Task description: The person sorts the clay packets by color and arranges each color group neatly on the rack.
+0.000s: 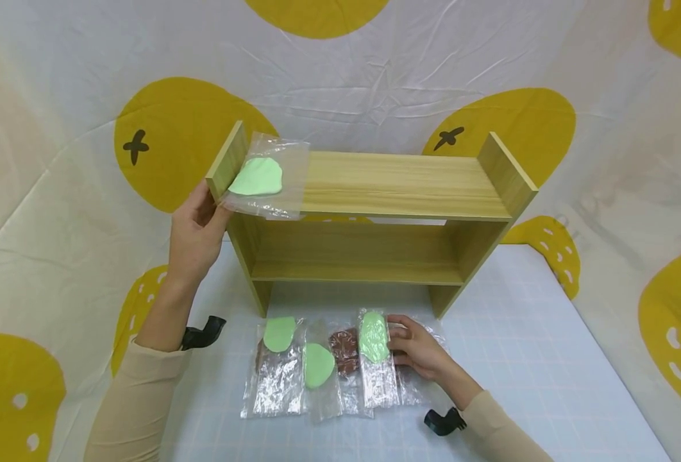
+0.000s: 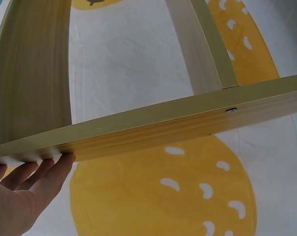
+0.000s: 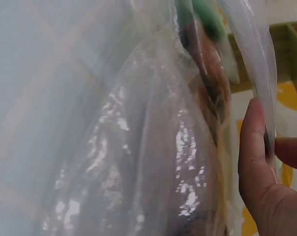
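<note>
A small two-tier wooden shelf point(image 1: 375, 250) stands on the table. My left hand point(image 1: 196, 234) touches the outer face of its left side panel point(image 2: 153, 130), fingers extended in the left wrist view. On the top board, at the left end beside that hand, lies a clear plastic bag point(image 1: 291, 173) with a light green patch point(image 1: 260, 176). My right hand point(image 1: 418, 350) pinches the edge of another clear bag point(image 1: 379, 385) with a green patch point(image 1: 373, 337). In the right wrist view this bag point(image 3: 258, 54) stands raised between thumb and fingers.
Several more clear bags lie overlapping before the shelf, among them one with a green patch point(image 1: 279, 333), one with a round green patch point(image 1: 319, 366) and one with brown contents point(image 1: 345, 350). A patterned cloth point(image 1: 340, 64) hangs behind the pale blue table point(image 1: 548, 359).
</note>
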A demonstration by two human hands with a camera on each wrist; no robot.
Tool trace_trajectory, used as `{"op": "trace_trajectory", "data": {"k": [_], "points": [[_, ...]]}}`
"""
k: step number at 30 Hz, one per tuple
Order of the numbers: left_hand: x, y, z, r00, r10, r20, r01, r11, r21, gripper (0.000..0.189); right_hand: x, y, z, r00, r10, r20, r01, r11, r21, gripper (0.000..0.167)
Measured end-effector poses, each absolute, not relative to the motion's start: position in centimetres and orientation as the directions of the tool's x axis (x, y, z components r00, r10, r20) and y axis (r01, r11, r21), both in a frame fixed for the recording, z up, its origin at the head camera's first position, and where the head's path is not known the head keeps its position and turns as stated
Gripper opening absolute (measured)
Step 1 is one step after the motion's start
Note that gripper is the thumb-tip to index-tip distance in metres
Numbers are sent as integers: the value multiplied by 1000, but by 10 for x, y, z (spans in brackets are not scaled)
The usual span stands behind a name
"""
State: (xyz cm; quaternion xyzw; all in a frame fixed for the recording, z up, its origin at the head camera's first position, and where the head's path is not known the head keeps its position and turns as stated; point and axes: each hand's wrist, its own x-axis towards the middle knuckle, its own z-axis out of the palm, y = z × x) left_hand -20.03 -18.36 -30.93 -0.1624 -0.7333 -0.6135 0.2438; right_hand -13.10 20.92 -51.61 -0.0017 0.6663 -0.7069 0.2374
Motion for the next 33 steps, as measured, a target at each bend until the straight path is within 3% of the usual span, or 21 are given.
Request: {"op": "trace_trajectory", "data": {"k": [11, 15, 19, 26, 33], "points": [[-199, -183, -308, -831, -64, 553, 532, 202, 822, 47, -121, 208, -472, -906, -378, -189, 229, -65, -971, 63], [-198, -183, -309, -831, -64, 552, 530, 209, 822, 48, -114, 209, -451, -905, -416, -94, 119, -35, -992, 60], [-198, -183, -309, -830, -66, 553, 531, 206, 822, 47, -110, 214, -422, -883, -468, 28, -15, -30, -999, 58], [-198, -184, -310, -829, -70, 555, 538, 176, 825, 47, -113, 224, -379, -818, -539, 202, -147, -142, -979, 55], [-199, -184, -309, -827, -75, 557, 537, 191, 822, 46, -118, 226, -352, -800, -534, 274, -232, -146, -962, 55]]}}
